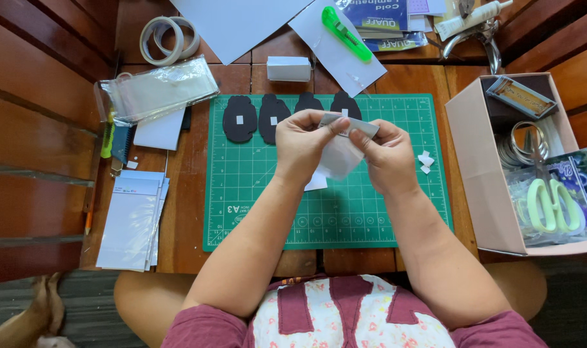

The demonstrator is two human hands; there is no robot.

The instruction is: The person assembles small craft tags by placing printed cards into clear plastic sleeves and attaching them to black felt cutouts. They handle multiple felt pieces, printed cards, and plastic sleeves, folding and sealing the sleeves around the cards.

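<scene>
- Head view, the thing in hand: you hold a small grey strip (352, 124) above the far half of the green cutting mat (371, 219). Its long axis runs left to right, tipped slightly down toward the right.
- Head view, left hand (300, 145): its fingers (335, 125) are pressed together on the strip's left end, thumb against forefinger, so the strip runs off to the right of that pinch.
- Head view, right hand (390, 158): its fingers are closed on the strip's right part. A pale translucent sheet (338, 158) hangs below, between the two hands. You cannot tell from here which hand carries the sheet, nor whether it is joined to the strip.
- Head view, which hand is nearer: both touch the strip, one at each end, so neither has the lead. The two pinches sit close together with little of the strip bare between them.
- Head view, edges and room: just beyond your hands four black cut-out shapes (240, 119) lie in a row along the mat's far edge, some with a small white square on them. Small white scraps (425, 161) lie on the mat just right of your right hand, and a white slip (317, 182) lies under your left wrist.
- Head view, open ground: the near half of the mat is bare. The open cardboard box (480, 167), with pale green scissors (554, 203) inside, stands on the bench at the right. A stack of white sheets (132, 222) lies well apart on the left.
</scene>
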